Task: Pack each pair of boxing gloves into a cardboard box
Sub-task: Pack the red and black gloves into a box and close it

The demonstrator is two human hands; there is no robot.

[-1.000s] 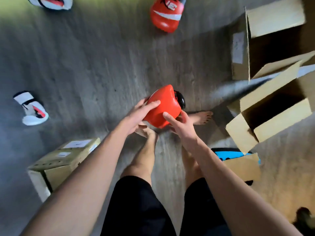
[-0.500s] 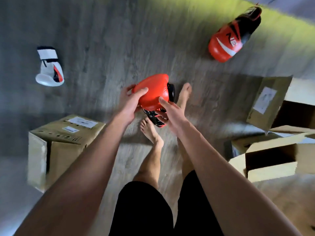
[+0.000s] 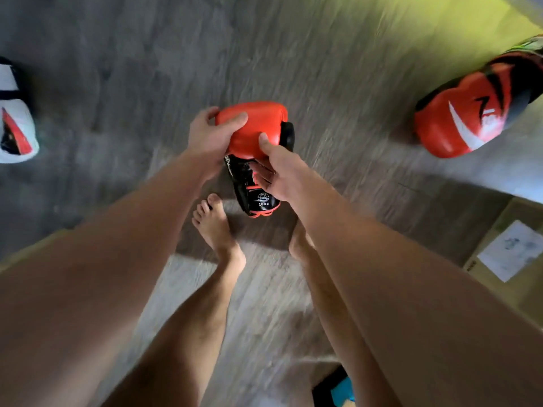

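Now | your left hand (image 3: 210, 136) curls over the red glove (image 3: 255, 124) | right hand (image 3: 279, 168) clasps below | likely soft, light; hold padding.

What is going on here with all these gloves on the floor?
Two bare hands hold a red-and-black boxing glove: the left hand grips its padded end, the right hand its black palm side. Another red boxing glove and a white boxing glove lie on the grey wooden floor, with a brown cardboard box at right.
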